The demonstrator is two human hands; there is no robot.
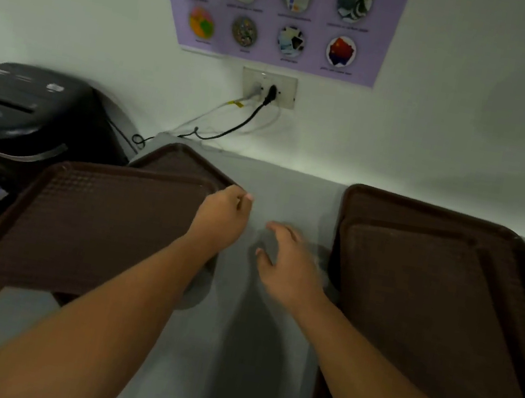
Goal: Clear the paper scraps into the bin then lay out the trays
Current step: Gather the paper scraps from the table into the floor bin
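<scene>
In the middle of the frame, no paper scraps show on the grey counter (288, 182), so the left hand (221, 218) pinches a brown tray (93, 226) while the open right hand (288, 265) hovers near more trays (429, 296) waiting.

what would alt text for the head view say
A person's left hand grips the right edge of a brown tray on a grey counter, while the right hand hovers open beside stacked brown trays. A black machine and a wall poster sit behind.
</scene>
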